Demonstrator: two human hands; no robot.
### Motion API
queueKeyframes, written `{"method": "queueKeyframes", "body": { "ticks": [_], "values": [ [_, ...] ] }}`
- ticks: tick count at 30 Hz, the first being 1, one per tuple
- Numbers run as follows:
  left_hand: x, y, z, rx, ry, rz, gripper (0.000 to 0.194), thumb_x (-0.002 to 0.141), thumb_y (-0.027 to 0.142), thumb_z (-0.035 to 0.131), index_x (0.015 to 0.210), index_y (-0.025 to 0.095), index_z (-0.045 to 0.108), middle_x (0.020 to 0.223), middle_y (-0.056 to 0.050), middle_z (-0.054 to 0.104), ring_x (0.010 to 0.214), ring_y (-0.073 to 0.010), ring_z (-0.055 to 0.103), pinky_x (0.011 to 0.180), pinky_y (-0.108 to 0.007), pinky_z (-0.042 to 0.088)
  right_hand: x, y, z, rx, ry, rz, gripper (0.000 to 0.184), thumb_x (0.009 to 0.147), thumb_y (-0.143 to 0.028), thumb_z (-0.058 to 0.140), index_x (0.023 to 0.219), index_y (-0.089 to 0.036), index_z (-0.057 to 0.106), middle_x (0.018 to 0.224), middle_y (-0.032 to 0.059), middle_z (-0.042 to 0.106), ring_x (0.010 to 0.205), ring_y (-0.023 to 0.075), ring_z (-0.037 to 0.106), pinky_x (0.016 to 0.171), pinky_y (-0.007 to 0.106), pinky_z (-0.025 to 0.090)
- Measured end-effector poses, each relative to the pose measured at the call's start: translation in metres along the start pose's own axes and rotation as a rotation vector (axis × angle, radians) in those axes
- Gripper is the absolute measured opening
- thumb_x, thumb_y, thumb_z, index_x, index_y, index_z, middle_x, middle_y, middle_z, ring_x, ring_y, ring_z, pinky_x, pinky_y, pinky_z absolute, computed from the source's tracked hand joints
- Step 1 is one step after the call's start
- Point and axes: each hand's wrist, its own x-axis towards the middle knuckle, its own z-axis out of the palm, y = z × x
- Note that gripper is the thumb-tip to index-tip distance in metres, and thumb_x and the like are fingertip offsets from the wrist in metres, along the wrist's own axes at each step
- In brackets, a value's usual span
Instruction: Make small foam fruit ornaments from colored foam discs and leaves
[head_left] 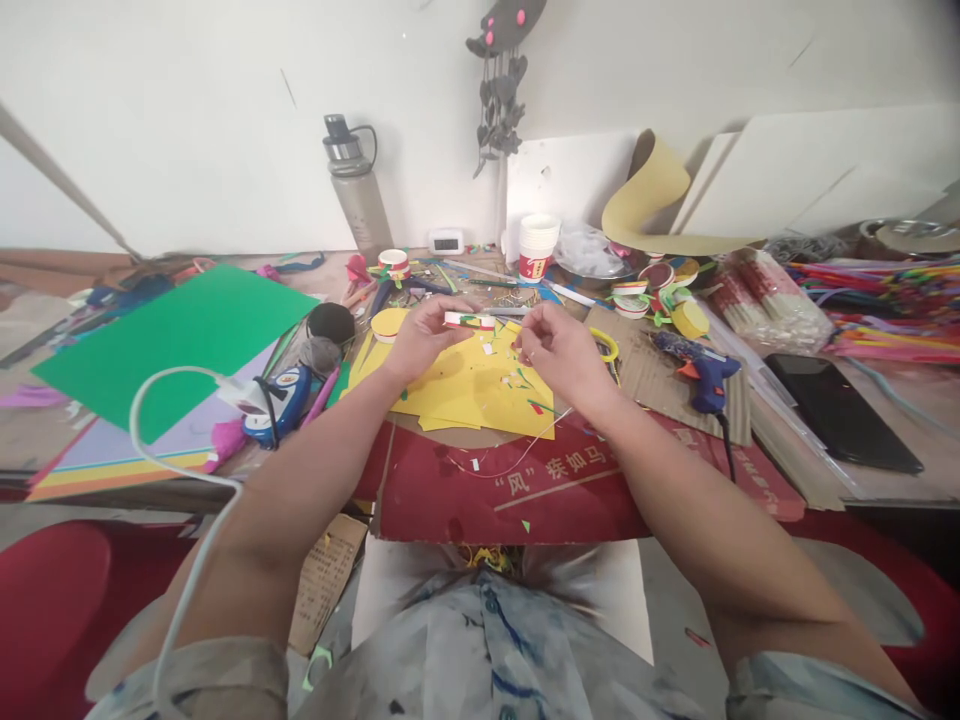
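Note:
My left hand (424, 340) is closed on a short red-and-white band cut from a paper cup (469, 321), with green bits on its side. It is held above the yellow paper sheets (450, 390). My right hand (559, 350), just right of the band and apart from it, has its fingers pinched together. What they hold, if anything, is too small to make out. Small paper scraps (517, 380) lie on the yellow sheets between the hands. A round yellow piece with a red-and-white rim (388, 324) rests beside my left hand.
A blue glue gun (705, 378) lies on cardboard at right, near a black phone (844, 410). Stacked paper cups (538, 247) and a tall bottle (356, 185) stand at the back. Green paper (180, 345) and a white cable (172, 372) are at left.

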Motion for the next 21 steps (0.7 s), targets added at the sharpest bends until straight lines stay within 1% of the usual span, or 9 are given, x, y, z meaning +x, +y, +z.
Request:
{"method": "queueKeyframes", "body": {
  "ticks": [3,5,8,12,15,18,21],
  "values": [
    [-0.0011,0.004,0.0032,0.028,-0.037,0.071,0.032,0.074,0.036,0.093,0.097,0.023,0.075,0.109,-0.006,0.079,0.111,-0.0205,0.073,0.1,-0.039,0.057,-0.0011,-0.0056,-0.0024,-0.029,0.13,-0.109,0.008,0.087,-0.016,0.054,0.084,-0.024,0.053,0.079,0.0006,0.06,0.07,0.0153,0.053,0.071,0.032,0.045],
    [-0.0018,0.006,0.0051,0.051,-0.055,0.093,0.033,0.074,0.038,0.093,0.097,0.023,0.074,0.112,-0.008,0.079,0.113,-0.0215,0.073,0.103,-0.041,0.056,-0.0015,-0.0082,-0.0038,-0.03,0.176,-0.151,0.008,0.088,-0.017,0.054,0.084,-0.024,0.055,0.082,0.0014,0.061,0.073,0.016,0.054,0.073,0.033,0.046],
    [-0.0026,0.0082,0.0073,0.082,-0.062,0.11,0.032,0.076,0.042,0.091,0.096,0.023,0.074,0.114,-0.008,0.079,0.117,-0.0226,0.073,0.107,-0.044,0.055,-0.0021,-0.0089,-0.0052,-0.005,0.187,-0.181,0.007,0.089,-0.018,0.056,0.086,-0.024,0.057,0.083,0.0015,0.062,0.074,0.0162,0.056,0.072,0.032,0.048],
    [-0.0037,0.0089,0.0094,0.089,-0.073,0.12,0.029,0.08,0.043,0.088,0.097,0.024,0.074,0.116,-0.008,0.079,0.122,-0.0227,0.071,0.111,-0.047,0.052,-0.0023,-0.0059,-0.0061,0.016,0.212,-0.235,0.005,0.091,-0.021,0.063,0.088,-0.024,0.061,0.095,0.0033,0.067,0.084,0.0172,0.061,0.076,0.032,0.051],
    [-0.0048,0.0082,0.0101,0.075,-0.088,0.094,0.031,0.079,0.041,0.089,0.098,0.023,0.074,0.116,-0.009,0.079,0.118,-0.0222,0.072,0.107,-0.045,0.055,-0.0018,-0.0027,-0.0051,0.047,0.212,-0.236,0.004,0.091,-0.022,0.066,0.089,-0.025,0.064,0.1,0.0037,0.071,0.091,0.018,0.064,0.08,0.033,0.053],
    [-0.0055,0.0081,0.0102,0.066,-0.1,0.076,0.032,0.078,0.039,0.09,0.099,0.022,0.074,0.113,-0.009,0.079,0.115,-0.022,0.073,0.103,-0.042,0.057,-0.0017,-0.0004,-0.0031,0.104,0.212,-0.211,0.003,0.092,-0.023,0.066,0.089,-0.024,0.065,0.1,0.0038,0.073,0.091,0.0178,0.065,0.082,0.034,0.054],
    [-0.0058,0.0092,0.0108,0.076,-0.108,0.093,0.029,0.08,0.039,0.089,0.098,0.022,0.074,0.113,-0.009,0.079,0.115,-0.0219,0.073,0.104,-0.043,0.056,-0.0024,-0.0005,-0.0022,0.144,0.21,-0.202,0.002,0.093,-0.023,0.066,0.091,-0.024,0.067,0.098,0.0039,0.074,0.091,0.0182,0.067,0.084,0.036,0.055]
  ]
}}
